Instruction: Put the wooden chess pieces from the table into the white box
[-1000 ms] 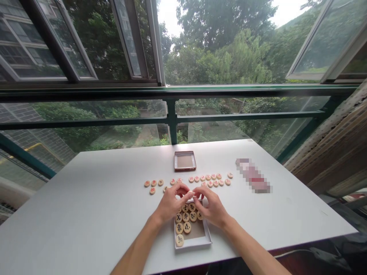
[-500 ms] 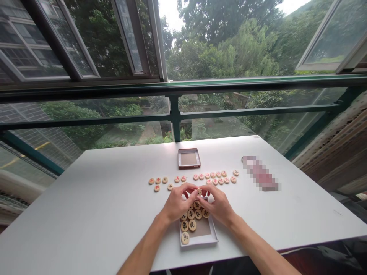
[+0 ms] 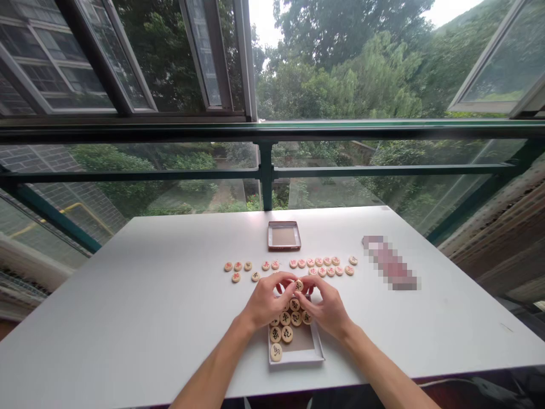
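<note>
We take the white tray (image 3: 303, 358) as the clock's centre, with twelve toward the window. The left hand (image 3: 268, 304) and right hand (image 3: 327, 304) both grasp one round piece (image 3: 299, 286) between their fingertips, above the tray's twelve-o'clock edge. The piece is pale, disc-shaped and tilted to show a dark character on its face; we cannot read it with certainty.

Beneath the hands, the tray carries similar discs with black characters (image 3: 286, 334) in rows, the farthest partly hidden. A single disc (image 3: 276, 352) occupies the tray's seven-o'clock corner; bare brown base shows toward four.

Loose discs, mostly red-marked (image 3: 322, 271), lie from ten-thirty round to one o'clock. Beyond them at twelve sits a shallow brown-rimmed lid (image 3: 284, 247), inner side up. A pixelated reddish object (image 3: 392, 264) lies at two.

The bench (image 3: 179, 307) is white and smooth, with a small mark near three. We further record a green railing (image 3: 267, 170) at twelve, trees (image 3: 366, 74) outside, sliding window frames (image 3: 251, 62) toward eleven and a patterned curtain (image 3: 506, 244) between two and three.
</note>
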`<action>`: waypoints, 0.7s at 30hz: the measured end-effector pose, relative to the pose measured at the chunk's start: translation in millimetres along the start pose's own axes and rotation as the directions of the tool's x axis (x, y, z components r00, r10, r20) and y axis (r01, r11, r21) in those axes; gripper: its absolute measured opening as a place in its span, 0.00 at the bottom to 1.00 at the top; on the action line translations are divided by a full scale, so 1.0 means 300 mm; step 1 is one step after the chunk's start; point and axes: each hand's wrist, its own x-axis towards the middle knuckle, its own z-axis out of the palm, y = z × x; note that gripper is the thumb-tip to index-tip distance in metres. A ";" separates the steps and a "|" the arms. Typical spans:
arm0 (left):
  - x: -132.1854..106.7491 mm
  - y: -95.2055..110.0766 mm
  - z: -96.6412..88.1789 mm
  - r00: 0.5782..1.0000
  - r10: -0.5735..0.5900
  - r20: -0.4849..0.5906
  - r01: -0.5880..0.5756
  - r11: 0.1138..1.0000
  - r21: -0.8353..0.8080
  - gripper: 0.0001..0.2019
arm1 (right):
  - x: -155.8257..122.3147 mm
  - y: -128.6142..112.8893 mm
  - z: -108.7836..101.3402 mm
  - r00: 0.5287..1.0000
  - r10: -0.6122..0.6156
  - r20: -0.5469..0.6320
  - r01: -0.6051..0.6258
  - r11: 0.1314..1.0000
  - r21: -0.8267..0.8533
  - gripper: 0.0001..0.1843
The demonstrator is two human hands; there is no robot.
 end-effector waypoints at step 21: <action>-0.006 0.002 0.000 0.999 -0.015 0.032 0.016 1.000 -0.023 0.11 | 0.003 -0.025 -0.013 1.000 0.022 0.015 -0.023 0.998 0.053 0.13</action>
